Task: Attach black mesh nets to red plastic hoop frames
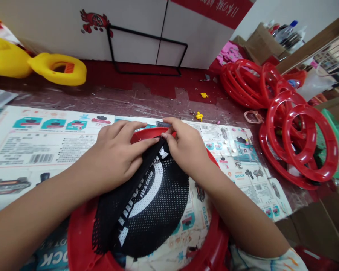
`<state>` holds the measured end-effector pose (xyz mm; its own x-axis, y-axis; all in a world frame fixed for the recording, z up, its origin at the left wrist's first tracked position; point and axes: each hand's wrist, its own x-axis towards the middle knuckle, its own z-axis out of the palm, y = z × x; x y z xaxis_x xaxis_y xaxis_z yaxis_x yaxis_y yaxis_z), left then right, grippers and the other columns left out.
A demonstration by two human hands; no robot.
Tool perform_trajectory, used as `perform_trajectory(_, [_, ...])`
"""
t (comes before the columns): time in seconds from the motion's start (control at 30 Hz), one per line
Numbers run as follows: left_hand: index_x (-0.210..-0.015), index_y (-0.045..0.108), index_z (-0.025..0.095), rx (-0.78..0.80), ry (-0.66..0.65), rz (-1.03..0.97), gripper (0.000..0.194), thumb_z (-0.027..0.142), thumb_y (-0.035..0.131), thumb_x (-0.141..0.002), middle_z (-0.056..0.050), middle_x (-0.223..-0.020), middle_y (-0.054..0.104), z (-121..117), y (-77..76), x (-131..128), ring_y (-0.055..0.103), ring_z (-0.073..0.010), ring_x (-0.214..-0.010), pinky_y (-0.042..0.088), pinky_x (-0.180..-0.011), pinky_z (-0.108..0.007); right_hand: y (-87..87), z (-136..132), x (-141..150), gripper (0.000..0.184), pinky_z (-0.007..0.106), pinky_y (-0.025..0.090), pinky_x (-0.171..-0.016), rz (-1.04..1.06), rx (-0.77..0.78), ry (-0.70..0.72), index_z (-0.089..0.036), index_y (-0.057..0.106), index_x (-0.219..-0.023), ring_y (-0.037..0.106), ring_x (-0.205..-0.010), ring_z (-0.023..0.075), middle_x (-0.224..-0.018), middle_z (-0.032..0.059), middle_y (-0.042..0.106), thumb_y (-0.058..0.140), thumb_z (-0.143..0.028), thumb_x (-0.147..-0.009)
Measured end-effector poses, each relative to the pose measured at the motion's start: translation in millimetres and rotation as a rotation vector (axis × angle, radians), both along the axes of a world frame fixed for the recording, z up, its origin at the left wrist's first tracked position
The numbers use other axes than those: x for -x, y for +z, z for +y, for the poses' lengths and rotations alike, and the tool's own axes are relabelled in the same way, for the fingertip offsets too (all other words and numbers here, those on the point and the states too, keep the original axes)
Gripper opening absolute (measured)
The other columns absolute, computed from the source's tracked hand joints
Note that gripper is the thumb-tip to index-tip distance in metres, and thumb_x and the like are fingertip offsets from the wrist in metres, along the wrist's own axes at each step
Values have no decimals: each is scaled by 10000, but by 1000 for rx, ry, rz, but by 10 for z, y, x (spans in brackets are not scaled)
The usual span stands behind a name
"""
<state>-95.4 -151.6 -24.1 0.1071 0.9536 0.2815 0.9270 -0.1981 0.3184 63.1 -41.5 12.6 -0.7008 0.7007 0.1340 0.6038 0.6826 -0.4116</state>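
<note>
A large red plastic ring (pixel 79 241) lies in front of me on printed cardboard. A black mesh fabric (pixel 149 210) with white print is draped across the ring. My left hand (pixel 115 156) rests on the mesh's left side, fingers pressed down along its top edge. My right hand (pixel 185 146) pinches the mesh's top corner against the far rim of the ring, fingers closed on the fabric.
A pile of red plastic rings (pixel 296 139) sits at the right. Yellow plastic toy parts (pixel 58 69) lie at the far left, small yellow pieces (pixel 199 116) beyond my hands. A black wire frame (pixel 147 52) leans on the white wall. Printed cardboard sheets (pixel 45 143) cover the table.
</note>
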Motion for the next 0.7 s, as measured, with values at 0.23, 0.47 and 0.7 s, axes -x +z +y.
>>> perform_trajectory(0.23, [-1276,623,218,-22,3,21,438,255,393,-905,-169,-1345,455,0,-14,3,452,-392,-1178,410,-972,-598,7,12,-25,306,327,477,-793,68,86,-3,-157,607,-1193,631,-854,186,-952,62,703,527,-122,-899])
perform_trajectory(0.47, [-1290,612,246,-17,13,16,436,268,381,-921,-149,-1360,436,-1,-22,5,444,-381,-1198,401,-994,-589,-10,32,1,263,350,468,-822,30,14,10,-168,608,-1158,632,-898,208,-973,75,703,494,-143,-922])
perform_trajectory(0.7, [-1368,541,274,1,13,36,488,244,378,-909,-160,-1378,398,1,-30,3,426,-392,-1219,398,-991,-601,-21,32,19,273,352,464,-841,-23,-19,27,-129,608,-1181,633,-928,221,-1006,101,708,517,-148,-924])
